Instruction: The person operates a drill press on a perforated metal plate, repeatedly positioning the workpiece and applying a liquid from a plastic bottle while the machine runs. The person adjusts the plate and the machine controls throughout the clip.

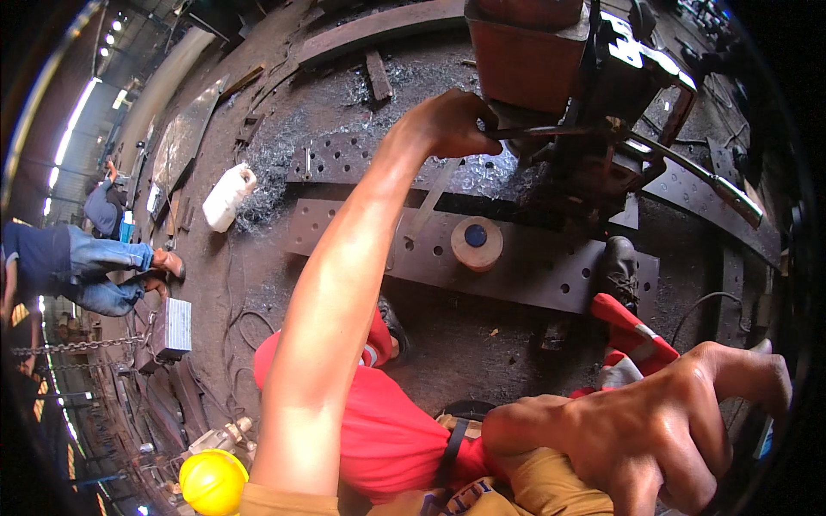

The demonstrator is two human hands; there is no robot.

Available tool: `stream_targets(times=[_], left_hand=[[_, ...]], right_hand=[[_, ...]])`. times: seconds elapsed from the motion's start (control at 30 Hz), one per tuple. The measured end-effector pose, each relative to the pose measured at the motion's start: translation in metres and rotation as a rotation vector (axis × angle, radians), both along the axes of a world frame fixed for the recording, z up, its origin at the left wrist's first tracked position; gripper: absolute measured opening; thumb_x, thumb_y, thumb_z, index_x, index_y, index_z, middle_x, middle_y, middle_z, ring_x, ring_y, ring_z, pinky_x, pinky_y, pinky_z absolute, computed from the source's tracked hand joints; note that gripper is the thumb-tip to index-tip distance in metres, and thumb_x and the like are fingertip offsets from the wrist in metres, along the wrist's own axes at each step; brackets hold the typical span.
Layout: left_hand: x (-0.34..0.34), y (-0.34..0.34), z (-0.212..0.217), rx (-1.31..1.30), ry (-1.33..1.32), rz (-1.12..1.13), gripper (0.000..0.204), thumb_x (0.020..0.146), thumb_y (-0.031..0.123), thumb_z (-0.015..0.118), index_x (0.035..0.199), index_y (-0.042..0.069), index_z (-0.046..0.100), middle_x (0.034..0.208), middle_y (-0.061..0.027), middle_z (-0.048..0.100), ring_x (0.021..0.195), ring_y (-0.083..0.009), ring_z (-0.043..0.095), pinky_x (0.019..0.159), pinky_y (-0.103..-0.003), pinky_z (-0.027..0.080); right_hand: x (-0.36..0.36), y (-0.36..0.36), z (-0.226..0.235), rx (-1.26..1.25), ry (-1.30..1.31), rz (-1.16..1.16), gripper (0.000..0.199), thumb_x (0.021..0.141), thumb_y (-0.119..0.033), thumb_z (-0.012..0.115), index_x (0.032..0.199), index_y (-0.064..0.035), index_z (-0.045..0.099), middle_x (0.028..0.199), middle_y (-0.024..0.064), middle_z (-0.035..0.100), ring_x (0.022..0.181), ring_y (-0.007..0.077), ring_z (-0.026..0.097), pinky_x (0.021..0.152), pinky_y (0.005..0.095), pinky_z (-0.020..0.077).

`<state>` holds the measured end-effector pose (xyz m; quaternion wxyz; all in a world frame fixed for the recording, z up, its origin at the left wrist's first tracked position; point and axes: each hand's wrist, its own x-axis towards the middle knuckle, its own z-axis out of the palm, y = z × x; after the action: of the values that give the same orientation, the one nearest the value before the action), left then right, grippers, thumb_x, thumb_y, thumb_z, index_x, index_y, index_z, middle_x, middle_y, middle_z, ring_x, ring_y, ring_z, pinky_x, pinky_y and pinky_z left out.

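My left hand (452, 125) is stretched far forward, fingers closed round the end of a handle rod (542, 132). The rod runs from the hub of a dark machine (594, 168) that looks like a portable drill. A second rod (718, 183) with a shiny end slopes away to the right. The machine stands over steel plates (533, 267) with round holes. My right hand (667, 421) is raised at the lower right, fingers bent and apart, with nothing visible in it. Its palm side is hidden.
A round tub (477, 244) with a blue cap sits on the near plate. Metal shavings surround a white jerrycan (229, 198). A rusty bin (529, 64) stands behind the machine. Other people (95, 258) are at the left, near a hanging chain (77, 347). A yellow helmet (213, 482) is lower left.
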<state>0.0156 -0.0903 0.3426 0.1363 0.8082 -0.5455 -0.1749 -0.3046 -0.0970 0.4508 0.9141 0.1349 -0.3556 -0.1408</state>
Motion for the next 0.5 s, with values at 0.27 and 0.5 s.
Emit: stream_targets(times=[0.27, 0.5], left_hand=[[0.003, -0.002, -0.003, 0.106, 0.009, 0.072, 0.049, 0.072, 0.040, 0.074, 0.114, 0.015, 0.076, 0.111, -0.0162, 0.073, 0.105, -0.0339, 0.069, 0.095, -0.041, 0.054], [0.004, -0.006, -0.010, -0.034, -0.013, -0.029, 0.049, 0.078, 0.043, 0.074, 0.108, 0.004, 0.076, 0.089, -0.0207, 0.074, 0.075, -0.0284, 0.071, 0.075, -0.040, 0.055]], right_hand=[[0.033, 0.003, -0.008, 0.085, -0.301, 0.108, 0.030, 0.082, 0.006, 0.052, 0.107, -0.0028, 0.066, 0.045, 0.0061, 0.040, 0.046, 0.0215, 0.050, 0.079, 0.0731, 0.0513], [0.022, -0.002, -0.015, -0.017, -0.246, 0.148, 0.019, 0.083, 0.011, 0.049, 0.082, -0.0009, 0.064, 0.046, 0.0069, 0.039, 0.050, 0.0273, 0.056, 0.080, 0.0636, 0.0552]])
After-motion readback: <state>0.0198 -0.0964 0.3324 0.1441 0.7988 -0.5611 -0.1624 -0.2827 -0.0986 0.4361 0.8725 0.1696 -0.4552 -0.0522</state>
